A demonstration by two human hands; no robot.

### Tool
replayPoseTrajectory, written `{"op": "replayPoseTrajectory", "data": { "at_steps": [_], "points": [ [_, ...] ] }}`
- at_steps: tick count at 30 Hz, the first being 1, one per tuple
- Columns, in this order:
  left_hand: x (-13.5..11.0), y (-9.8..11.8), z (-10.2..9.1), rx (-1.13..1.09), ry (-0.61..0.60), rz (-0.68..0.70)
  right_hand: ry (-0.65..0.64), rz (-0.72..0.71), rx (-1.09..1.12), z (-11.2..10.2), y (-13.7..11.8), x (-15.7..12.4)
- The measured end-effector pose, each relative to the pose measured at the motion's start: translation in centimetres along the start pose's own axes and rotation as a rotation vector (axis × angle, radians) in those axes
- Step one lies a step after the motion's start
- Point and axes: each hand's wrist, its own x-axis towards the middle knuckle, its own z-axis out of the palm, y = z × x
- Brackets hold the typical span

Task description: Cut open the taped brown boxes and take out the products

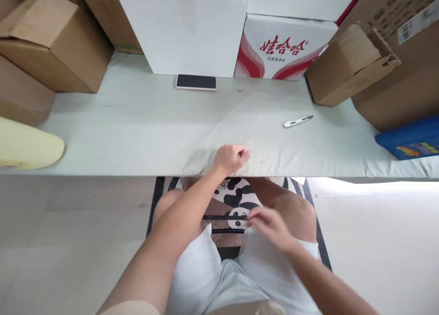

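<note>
My left hand (231, 159) rests at the front edge of the cloth-covered table (154, 132). Its fingers are curled into a loose fist, and nothing shows in them. Over my right thigh, above the lap, hangs my right hand (270, 226). Motion blurs its fingers, so I cannot tell whether they hold anything. A white utility knife (297, 121) lies on the table to the right of my left hand. Farther back, a phone (196, 82) with a dark screen lies flat against the white boxes.
White cartons (192, 31) and a red-and-white water carton (284, 50) stand at the back. Brown boxes (68, 45) fill the left side, with a yellow roll (30, 143) in front. On the right are a small open carton (350, 63) and a blue package (411, 139).
</note>
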Motion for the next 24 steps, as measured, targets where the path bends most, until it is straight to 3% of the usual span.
{"op": "replayPoseTrajectory", "data": {
  "at_steps": [2,4,6,7,10,15,19,24],
  "points": [
    [-0.9,-0.6,-0.2,0.044,0.065,0.056,-0.342,-0.155,0.092,6.6,-0.4,-4.1],
    [-2.2,-1.0,-0.2,0.085,0.124,0.126,-0.708,-0.296,0.074,11.2,0.0,-6.8],
    [-3.9,-1.1,-0.1,0.112,0.161,0.178,-0.977,-0.357,-0.042,13.2,0.7,-8.7],
    [-4.8,-1.1,0.0,0.121,0.170,0.190,-1.040,-0.357,-0.099,13.4,1.1,-9.4],
    [-7.5,-0.8,0.2,0.142,0.181,0.181,-1.103,-0.327,-0.150,12.4,1.8,-11.0],
    [-10.8,-0.4,0.3,0.157,0.198,0.110,-1.088,-0.211,-0.213,12.1,1.2,-12.8],
    [-11.8,-0.6,0.0,0.164,0.219,0.059,-1.116,-0.137,-0.214,12.6,0.5,-13.2],
    [-12.3,-0.7,-0.4,0.168,0.216,0.034,-1.121,-0.165,-0.075,11.1,0.3,-12.3]
  ]
}}
